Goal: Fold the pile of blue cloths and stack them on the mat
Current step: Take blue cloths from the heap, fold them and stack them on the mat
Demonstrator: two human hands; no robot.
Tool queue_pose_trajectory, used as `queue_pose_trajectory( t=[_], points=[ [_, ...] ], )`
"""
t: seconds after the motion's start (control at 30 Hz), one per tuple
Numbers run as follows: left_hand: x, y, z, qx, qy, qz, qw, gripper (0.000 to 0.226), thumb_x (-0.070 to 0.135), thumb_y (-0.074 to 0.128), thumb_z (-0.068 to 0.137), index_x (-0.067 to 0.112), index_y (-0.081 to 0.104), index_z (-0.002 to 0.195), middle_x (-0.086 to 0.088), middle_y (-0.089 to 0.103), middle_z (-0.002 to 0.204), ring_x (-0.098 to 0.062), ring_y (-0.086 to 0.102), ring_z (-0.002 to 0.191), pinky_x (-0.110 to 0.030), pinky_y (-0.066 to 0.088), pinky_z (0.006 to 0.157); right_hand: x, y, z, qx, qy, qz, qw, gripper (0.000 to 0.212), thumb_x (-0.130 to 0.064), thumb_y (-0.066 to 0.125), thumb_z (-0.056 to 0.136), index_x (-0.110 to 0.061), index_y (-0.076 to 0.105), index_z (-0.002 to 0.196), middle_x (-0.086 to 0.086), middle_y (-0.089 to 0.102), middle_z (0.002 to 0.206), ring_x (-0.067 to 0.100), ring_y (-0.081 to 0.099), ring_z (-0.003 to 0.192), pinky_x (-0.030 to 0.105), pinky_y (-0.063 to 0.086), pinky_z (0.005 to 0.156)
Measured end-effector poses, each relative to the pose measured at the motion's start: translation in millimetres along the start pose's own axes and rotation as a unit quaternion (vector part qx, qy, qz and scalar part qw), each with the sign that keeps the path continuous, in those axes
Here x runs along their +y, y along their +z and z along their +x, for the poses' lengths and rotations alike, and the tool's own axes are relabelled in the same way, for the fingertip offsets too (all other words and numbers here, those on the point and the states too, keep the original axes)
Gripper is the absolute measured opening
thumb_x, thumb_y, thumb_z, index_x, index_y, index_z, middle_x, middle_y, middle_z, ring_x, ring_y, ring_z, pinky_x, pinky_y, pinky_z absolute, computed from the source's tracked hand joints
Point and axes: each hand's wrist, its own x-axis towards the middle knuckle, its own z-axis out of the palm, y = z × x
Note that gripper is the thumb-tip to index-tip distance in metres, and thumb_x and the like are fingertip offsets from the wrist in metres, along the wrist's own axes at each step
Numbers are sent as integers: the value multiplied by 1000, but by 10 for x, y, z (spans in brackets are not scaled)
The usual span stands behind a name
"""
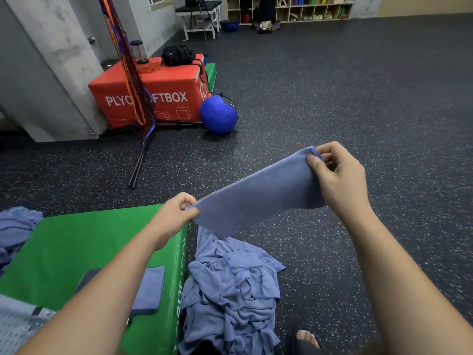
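Note:
A blue cloth hangs stretched in the air between my hands, doubled over along its top edge. My left hand pinches its lower left end above the mat's corner. My right hand pinches the upper right end, higher and farther out. Below the cloth a crumpled pile of blue cloths lies on the dark floor against the side of the green mat. A folded blue cloth lies flat on the mat, partly hidden by my left forearm.
More loose blue cloths lie at the mat's left edge. A red plyo box with a black bag, a blue ball and two black poles stand ahead on the left. My sandalled foot is right of the pile.

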Motion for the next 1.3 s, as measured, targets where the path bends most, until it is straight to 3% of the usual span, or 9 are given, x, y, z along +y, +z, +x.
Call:
queue_pose_trajectory(
  t=[0.07, 0.17, 0.33, 0.47, 0.6, 0.77, 0.93, 1.13, 1.3],
  points=[
    [50, -35, 15, 19, -16, -82, 996, 16, 1, 70, 94, 14, 71, 104, 0, 75, 89, -15, 63, 87, -38, 51, 86, 34, 4, 8, 8, 13, -22, 1000, 10, -34, 67, 102, -28, 64, 96, -6, 69, 84, 6, 59, 73, 21, 43, 66],
    [118, -46, 11, 14, -32, -176, 984, 5, 10, 72, 99, 15, 71, 98, -5, 73, 99, -17, 64, 97, -41, 53, 96, 49, 29, -1, 9, 28, -59, 998, 12, -38, 61, 106, -28, 58, 100, -6, 66, 81, 6, 59, 70, 24, 42, 64],
    [263, -8, 15, 56, -22, -267, 962, 11, 23, 65, 105, 25, 60, 95, -1, 69, 98, -18, 60, 90, -38, 50, 79, 26, 93, -35, 14, 31, -82, 996, 12, -36, 57, 108, -26, 54, 103, -4, 62, 78, 7, 58, 72, 22, 39, 61],
    [302, 32, 24, 118, 30, -238, 964, 20, 35, 74, 99, 19, 64, 102, -4, 68, 98, -17, 58, 90, -39, 45, 75, 36, 176, -61, 15, 42, -78, 996, 14, -38, 58, 106, -26, 54, 102, -1, 63, 78, 10, 59, 74, 33, 38, 63],
    [373, 147, -22, 148, 39, -221, 963, 23, 31, 81, 95, 12, 69, 98, -3, 73, 93, -15, 63, 85, -39, 52, 80, 31, 347, -144, -10, 59, -68, 996, 20, -40, 64, 103, -23, 56, 95, -2, 63, 77, 8, 59, 72, 23, 39, 61],
    [519, 403, -176, 118, 25, -217, 969, 23, 23, 84, 92, 3, 75, 100, -5, 79, 90, -13, 68, 80, -30, 56, 72, -35, 651, -344, -57, 63, -29, 996, 21, -37, 71, 99, -23, 59, 89, -3, 66, 79, 5, 56, 69, 17, 40, 61],
    [605, 602, -317, 51, 43, -218, 974, 10, 9, 79, 95, 8, 78, 105, -16, 80, 104, -17, 71, 90, -37, 57, 79, -165, 922, -597, -117, 34, -1, 993, 21, -35, 77, 95, -23, 61, 87, -1, 66, 74, 5, 53, 62, 23, 44, 63],
    [633, 639, -383, 44, 64, -125, 989, 16, 20, 78, 94, 23, 80, 110, 3, 83, 100, -18, 78, 101, -49, 64, 91, -193, 1088, -721, -131, 44, 12, 990, 15, -37, 75, 97, -25, 68, 93, -2, 72, 80, 15, 67, 77, 37, 55, 75],
    [682, 622, -426, 48, 64, -108, 991, 20, 32, 77, 91, 27, 81, 110, 3, 83, 97, -21, 79, 99, -56, 65, 85, -224, 1121, -744, -141, 57, 57, 987, 10, -37, 70, 101, -29, 72, 96, -7, 75, 82, 14, 72, 78, 47, 62, 73]
  ],
)
